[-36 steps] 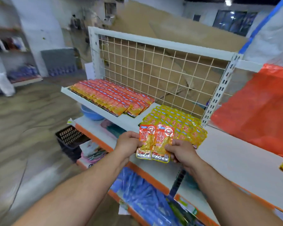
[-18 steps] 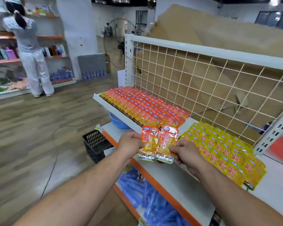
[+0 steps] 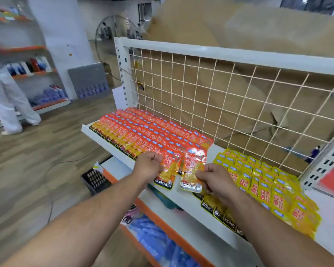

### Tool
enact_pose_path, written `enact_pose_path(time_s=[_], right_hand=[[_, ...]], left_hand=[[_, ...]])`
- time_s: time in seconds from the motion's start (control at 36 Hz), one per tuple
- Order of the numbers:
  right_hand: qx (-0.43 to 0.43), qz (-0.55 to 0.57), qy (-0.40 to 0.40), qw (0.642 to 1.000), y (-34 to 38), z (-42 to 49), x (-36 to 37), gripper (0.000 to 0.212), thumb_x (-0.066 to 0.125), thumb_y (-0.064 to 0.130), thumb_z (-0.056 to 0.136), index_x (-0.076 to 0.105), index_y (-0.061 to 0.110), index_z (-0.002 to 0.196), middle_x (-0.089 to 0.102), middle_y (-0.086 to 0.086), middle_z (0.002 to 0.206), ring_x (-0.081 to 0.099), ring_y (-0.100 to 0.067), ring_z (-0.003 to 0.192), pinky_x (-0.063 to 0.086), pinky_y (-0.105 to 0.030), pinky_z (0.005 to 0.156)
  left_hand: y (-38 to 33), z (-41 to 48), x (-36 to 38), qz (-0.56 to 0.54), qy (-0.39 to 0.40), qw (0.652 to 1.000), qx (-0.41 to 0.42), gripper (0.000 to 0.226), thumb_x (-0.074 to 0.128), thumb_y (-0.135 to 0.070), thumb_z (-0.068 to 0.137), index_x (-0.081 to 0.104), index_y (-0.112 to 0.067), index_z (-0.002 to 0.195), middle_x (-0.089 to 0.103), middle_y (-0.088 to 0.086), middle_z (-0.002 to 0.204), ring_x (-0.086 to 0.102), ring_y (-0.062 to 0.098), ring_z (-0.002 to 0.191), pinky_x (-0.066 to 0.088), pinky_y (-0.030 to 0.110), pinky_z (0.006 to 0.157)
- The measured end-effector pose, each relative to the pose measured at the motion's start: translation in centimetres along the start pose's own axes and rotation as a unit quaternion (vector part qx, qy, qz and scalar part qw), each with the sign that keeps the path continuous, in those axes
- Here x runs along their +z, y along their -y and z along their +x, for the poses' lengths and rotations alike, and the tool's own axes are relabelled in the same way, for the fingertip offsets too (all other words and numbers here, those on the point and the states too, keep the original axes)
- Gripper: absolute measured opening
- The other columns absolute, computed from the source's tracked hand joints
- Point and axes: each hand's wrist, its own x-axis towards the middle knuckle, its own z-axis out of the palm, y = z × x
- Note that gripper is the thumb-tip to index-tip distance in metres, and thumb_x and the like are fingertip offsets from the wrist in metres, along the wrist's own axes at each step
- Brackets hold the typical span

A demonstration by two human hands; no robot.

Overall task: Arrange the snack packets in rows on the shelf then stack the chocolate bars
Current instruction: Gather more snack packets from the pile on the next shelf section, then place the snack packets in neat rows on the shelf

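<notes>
Snack packets, two glossy orange-and-yellow foil sachets marked KONCHEW: left packet (image 3: 169,171) pinched at its left edge by left hand (image 3: 148,166), right packet (image 3: 193,173) pinched at its right edge by right hand (image 3: 214,177). Both hands grasping, fingers curled round the packet edges. Packets held upright, side by side, slightly apart, over the bare gap of the white metal shelf (image 3: 183,201). The gap lies between the orange packets laid in overlapping rows (image 3: 143,135) on the left and the yellow foil packets (image 3: 268,184) on the right. Cream wire grid panel (image 3: 220,105) behind. No chocolate bars in view.

Judged step: adding these two at the near end of the orange rows.

Risks:
- Foil looks slick and thin, so a light edge pinch could let one slip off the front lip to the lower shelf.
- A careless set-down could nudge the overlapped neighbours and break the row line.
- Right forearm hangs over the front yellow packets, so dragging it back could sweep some off the edge.
</notes>
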Motion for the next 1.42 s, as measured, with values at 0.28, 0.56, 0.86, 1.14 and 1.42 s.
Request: enact_pose_path(time_s=[0.28, 0.56, 0.86, 1.14, 1.42], right_hand=[[0.032, -0.021, -0.054, 0.998, -0.8, 1.7, -0.6, 0.035, 0.072, 0.015, 0.087, 0.045, 0.016, 0.065, 0.047, -0.013, 0.057, 0.04, -0.02, 0.044, 0.031, -0.028, 0.047], [0.049, -0.025, -0.082, 0.995, 0.3, 2.1, 1.2, 0.018, 0.07, 0.013, 0.09, 0.055, 0.01, 0.08, 0.049, -0.012, 0.06, 0.042, -0.018, 0.042, 0.033, -0.025, 0.044], [0.072, -0.007, -0.128, 0.989, 1.4, 2.5, 4.6, 0.026, 0.071, 0.007, 0.088, 0.05, 0.01, 0.072, 0.053, -0.012, 0.059, 0.043, -0.018, 0.044, 0.034, -0.025, 0.048], [0.163, 0.039, -0.151, 0.974, 1.3, 3.0, 7.4, 0.027, 0.065, 0.009, 0.094, 0.049, 0.012, 0.073, 0.054, -0.002, 0.046, 0.047, -0.015, 0.036, 0.037, -0.022, 0.038], [0.204, -0.023, -0.18, 0.962, 1.4, 2.8, 9.8, 0.022, 0.065, 0.009, 0.094, 0.054, 0.01, 0.076, 0.052, -0.008, 0.05, 0.044, -0.017, 0.039, 0.036, -0.022, 0.037]], left_hand=[[0.6, 4.8, 1.2, 0.111, 0.033, 0.993, 0.036, 0.02, 0.062, 0.005, 0.084, 0.065, -0.014, 0.076, 0.069, 0.003, 0.085, 0.062, 0.014, 0.073, 0.054, 0.026, 0.066], [1.1, 7.0, 0.3, 0.288, 0.068, 0.947, 0.129, 0.007, 0.071, -0.007, 0.08, 0.068, -0.012, 0.077, 0.069, 0.002, 0.078, 0.066, 0.02, 0.074, 0.058, 0.035, 0.069], [1.9, 8.9, -0.9, 0.367, 0.11, 0.892, 0.24, 0.031, 0.075, -0.027, 0.084, 0.065, -0.018, 0.112, 0.069, 0.001, 0.104, 0.063, 0.02, 0.085, 0.052, 0.03, 0.074], [1.7, 10.5, -2.2, 0.383, 0.083, 0.846, 0.362, 0.019, 0.055, -0.035, 0.094, 0.058, -0.019, 0.105, 0.061, 0.0, 0.099, 0.056, 0.021, 0.088, 0.045, 0.033, 0.069], [0.2, 10.4, -3.3, 0.415, 0.111, 0.798, 0.422, 0.05, 0.041, -0.052, 0.099, 0.049, -0.026, 0.141, 0.053, -0.004, 0.14, 0.043, 0.02, 0.131, 0.029, 0.039, 0.107]])
